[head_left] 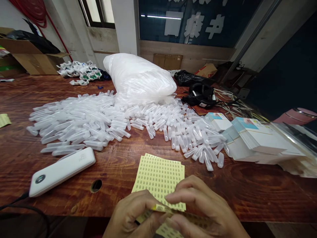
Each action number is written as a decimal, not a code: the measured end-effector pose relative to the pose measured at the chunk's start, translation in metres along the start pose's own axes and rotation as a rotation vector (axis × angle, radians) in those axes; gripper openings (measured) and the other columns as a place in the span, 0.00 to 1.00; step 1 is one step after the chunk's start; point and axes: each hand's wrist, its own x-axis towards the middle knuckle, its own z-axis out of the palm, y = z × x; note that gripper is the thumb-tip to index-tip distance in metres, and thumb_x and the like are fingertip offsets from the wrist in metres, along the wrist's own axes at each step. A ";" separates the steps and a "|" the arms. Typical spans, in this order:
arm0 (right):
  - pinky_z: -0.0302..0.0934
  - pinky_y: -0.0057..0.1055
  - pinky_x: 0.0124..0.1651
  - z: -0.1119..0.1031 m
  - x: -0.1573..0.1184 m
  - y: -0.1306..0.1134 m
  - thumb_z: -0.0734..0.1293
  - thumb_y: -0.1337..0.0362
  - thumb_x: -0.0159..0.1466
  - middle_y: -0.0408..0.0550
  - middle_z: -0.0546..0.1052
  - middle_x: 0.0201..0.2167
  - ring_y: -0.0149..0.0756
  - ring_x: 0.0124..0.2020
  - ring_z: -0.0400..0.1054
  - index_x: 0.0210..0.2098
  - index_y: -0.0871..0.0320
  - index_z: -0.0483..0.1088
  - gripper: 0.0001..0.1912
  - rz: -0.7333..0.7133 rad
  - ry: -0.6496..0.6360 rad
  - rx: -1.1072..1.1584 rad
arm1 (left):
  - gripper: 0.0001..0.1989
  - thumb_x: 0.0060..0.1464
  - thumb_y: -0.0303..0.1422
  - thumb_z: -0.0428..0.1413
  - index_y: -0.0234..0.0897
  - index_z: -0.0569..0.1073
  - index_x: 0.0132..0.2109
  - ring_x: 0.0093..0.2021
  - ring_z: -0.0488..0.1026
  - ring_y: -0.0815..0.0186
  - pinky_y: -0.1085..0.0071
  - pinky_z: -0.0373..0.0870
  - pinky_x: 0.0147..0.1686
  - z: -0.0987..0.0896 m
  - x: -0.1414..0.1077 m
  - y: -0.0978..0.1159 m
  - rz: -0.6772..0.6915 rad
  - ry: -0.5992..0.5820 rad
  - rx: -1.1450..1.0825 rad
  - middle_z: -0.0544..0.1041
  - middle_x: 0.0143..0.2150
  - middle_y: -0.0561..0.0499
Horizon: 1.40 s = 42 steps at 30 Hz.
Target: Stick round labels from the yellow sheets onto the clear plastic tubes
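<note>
At the bottom centre, my left hand (138, 215) pinches a small folded yellow sticker strip (159, 208) between thumb and fingers. Beside it, my right hand (200, 208) has its fingers bent round the other side of the same strip, the fingertips of both hands almost meeting. Just beyond them lie flat yellow sheets (158, 175) printed with rows of small dark marks. Part of another yellow sheet shows below my hands. A wide heap of clear plastic tubes (81, 122) spreads across the table past the sheets.
A white power bank (61, 172) with a cable lies at left, near a round hole (96, 185) in the wooden table (114, 175). Behind the tubes stands a big white plastic bag (141, 79). Stacked white boxes (262, 138) and a pink cup (296, 115) are at right.
</note>
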 end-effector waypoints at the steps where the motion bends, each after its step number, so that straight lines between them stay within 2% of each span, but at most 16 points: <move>1: 0.71 0.23 0.39 0.000 0.000 0.000 0.74 0.63 0.66 0.46 0.79 0.38 0.33 0.38 0.77 0.48 0.47 0.79 0.11 0.018 -0.010 0.005 | 0.15 0.71 0.39 0.56 0.40 0.77 0.35 0.28 0.77 0.69 0.80 0.72 0.31 0.000 0.000 -0.001 0.002 -0.007 -0.002 0.79 0.29 0.54; 5: 0.70 0.22 0.43 -0.005 0.001 -0.007 0.74 0.66 0.66 0.44 0.78 0.38 0.31 0.40 0.77 0.46 0.47 0.80 0.10 0.063 -0.081 0.037 | 0.16 0.72 0.40 0.55 0.40 0.76 0.34 0.26 0.77 0.70 0.81 0.72 0.29 -0.001 0.002 0.000 0.061 0.020 0.007 0.79 0.27 0.55; 8: 0.70 0.23 0.47 -0.008 0.002 -0.012 0.76 0.69 0.64 0.43 0.78 0.38 0.31 0.41 0.77 0.43 0.47 0.80 0.10 0.091 -0.075 0.030 | 0.16 0.72 0.41 0.55 0.40 0.77 0.35 0.26 0.78 0.71 0.82 0.72 0.29 0.000 0.003 0.002 0.069 0.028 0.018 0.80 0.27 0.55; 12: 0.70 0.22 0.40 -0.006 0.002 -0.009 0.75 0.67 0.65 0.45 0.79 0.38 0.32 0.39 0.77 0.47 0.48 0.79 0.12 0.062 -0.067 0.029 | 0.15 0.71 0.38 0.57 0.40 0.76 0.34 0.26 0.75 0.71 0.82 0.70 0.28 0.000 0.000 0.002 0.029 0.021 0.002 0.79 0.28 0.56; 17: 0.70 0.22 0.44 -0.002 0.001 -0.005 0.74 0.64 0.67 0.42 0.77 0.36 0.31 0.39 0.76 0.43 0.47 0.79 0.06 -0.021 -0.033 0.039 | 0.12 0.71 0.37 0.57 0.41 0.78 0.37 0.29 0.78 0.70 0.81 0.72 0.32 -0.002 -0.002 -0.001 0.022 -0.006 -0.011 0.80 0.30 0.55; 21: 0.70 0.24 0.46 -0.001 0.001 -0.006 0.75 0.67 0.65 0.43 0.78 0.37 0.31 0.39 0.76 0.46 0.46 0.78 0.12 0.023 -0.032 -0.010 | 0.16 0.71 0.38 0.57 0.39 0.76 0.34 0.26 0.76 0.71 0.82 0.72 0.29 -0.002 0.000 0.000 0.028 0.028 -0.008 0.79 0.27 0.55; 26: 0.70 0.23 0.41 0.001 0.000 -0.004 0.72 0.63 0.69 0.43 0.78 0.35 0.31 0.39 0.77 0.43 0.47 0.78 0.04 -0.087 0.007 -0.002 | 0.14 0.71 0.40 0.56 0.41 0.78 0.36 0.27 0.77 0.70 0.82 0.72 0.30 0.002 -0.002 0.001 0.026 0.040 -0.011 0.80 0.29 0.55; 30: 0.68 0.20 0.37 -0.001 0.000 -0.006 0.75 0.64 0.66 0.41 0.79 0.37 0.30 0.40 0.76 0.47 0.46 0.78 0.10 -0.007 -0.014 -0.080 | 0.08 0.70 0.35 0.58 0.44 0.78 0.40 0.30 0.78 0.71 0.81 0.73 0.33 0.000 -0.005 -0.002 0.036 0.036 -0.048 0.80 0.31 0.58; 36: 0.69 0.24 0.38 0.002 -0.001 -0.001 0.71 0.58 0.71 0.43 0.78 0.34 0.31 0.36 0.77 0.45 0.47 0.78 0.05 -0.112 0.034 -0.104 | 0.06 0.70 0.33 0.59 0.44 0.78 0.41 0.31 0.78 0.71 0.81 0.73 0.34 -0.001 -0.006 -0.003 0.035 0.020 -0.058 0.81 0.33 0.58; 42: 0.68 0.24 0.38 0.003 -0.003 0.000 0.70 0.60 0.71 0.43 0.77 0.36 0.32 0.38 0.76 0.47 0.47 0.76 0.05 -0.089 0.012 -0.105 | 0.05 0.70 0.33 0.59 0.44 0.78 0.42 0.31 0.77 0.71 0.82 0.72 0.33 0.001 -0.007 -0.002 -0.008 0.021 -0.072 0.80 0.33 0.58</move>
